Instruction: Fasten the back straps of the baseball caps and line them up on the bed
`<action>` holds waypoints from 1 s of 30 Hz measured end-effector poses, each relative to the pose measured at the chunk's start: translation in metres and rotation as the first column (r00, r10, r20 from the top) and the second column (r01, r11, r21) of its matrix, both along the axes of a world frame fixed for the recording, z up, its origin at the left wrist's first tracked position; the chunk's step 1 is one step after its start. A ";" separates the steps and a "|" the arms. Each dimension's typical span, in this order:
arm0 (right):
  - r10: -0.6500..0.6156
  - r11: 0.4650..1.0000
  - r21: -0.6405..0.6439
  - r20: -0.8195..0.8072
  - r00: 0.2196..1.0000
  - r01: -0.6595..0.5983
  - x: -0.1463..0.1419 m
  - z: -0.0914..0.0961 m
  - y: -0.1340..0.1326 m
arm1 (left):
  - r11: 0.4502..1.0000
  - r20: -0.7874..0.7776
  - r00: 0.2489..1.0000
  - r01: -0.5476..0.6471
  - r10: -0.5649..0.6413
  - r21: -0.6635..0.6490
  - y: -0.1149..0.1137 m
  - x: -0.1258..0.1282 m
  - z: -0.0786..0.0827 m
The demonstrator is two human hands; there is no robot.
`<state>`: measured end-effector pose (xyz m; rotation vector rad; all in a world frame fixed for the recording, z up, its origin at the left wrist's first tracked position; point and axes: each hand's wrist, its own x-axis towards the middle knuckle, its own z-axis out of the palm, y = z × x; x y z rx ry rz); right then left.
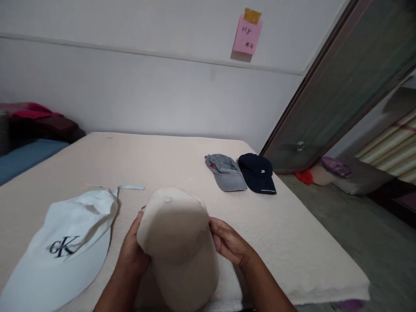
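A beige baseball cap point(178, 242) is held up in front of me, its crown away from me and its brim toward me. My left hand point(133, 249) grips its left side, the thumb along the edge and the other fingers hidden beneath. On the opposite side, my right hand point(229, 240) pinches the edge of the cap, fingers curled under. Left of the hands lies a white cap point(74, 234) with black letters and a loose strap. Farther back, a grey cap point(225, 171) and a navy cap point(256, 171) rest side by side.
The caps lie on a table or bed with a cream cover point(162, 151), set against a white wall point(156, 95). A pink note point(248, 34) is taped up there. Dark red and pink cloth point(35, 115) is piled at far left. A sliding door point(325, 95) stands on the right.
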<state>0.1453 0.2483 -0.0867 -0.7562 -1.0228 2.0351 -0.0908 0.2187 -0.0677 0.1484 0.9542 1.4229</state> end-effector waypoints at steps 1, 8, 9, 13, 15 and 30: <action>0.053 0.998 -0.016 -0.022 0.998 -0.054 -0.001 0.001 -0.002 | 0.999 -0.004 0.999 -0.032 0.033 0.019 0.003 -0.004 0.000; 0.125 0.984 -0.109 -0.141 0.982 -0.141 -0.010 -0.003 0.000 | 0.983 -0.012 0.988 -0.152 0.154 0.107 0.018 -0.016 0.000; 0.093 0.988 -0.109 -0.149 0.985 -0.110 -0.012 -0.006 0.002 | 0.982 0.000 0.988 -0.154 0.155 0.108 0.019 -0.017 -0.001; -0.096 0.993 -0.086 -0.153 0.984 0.083 -0.018 -0.015 0.015 | 0.989 0.113 0.982 -0.149 0.149 -0.008 0.021 -0.017 -0.010; -0.196 0.980 -0.075 -0.153 0.969 0.187 -0.020 -0.018 0.028 | 0.984 0.141 0.975 -0.162 0.170 -0.072 0.022 -0.015 -0.016; -0.668 0.730 -0.053 0.156 0.728 0.681 -0.029 -0.054 0.180 | 0.987 0.252 0.961 -0.081 0.115 -0.140 0.022 0.005 -0.027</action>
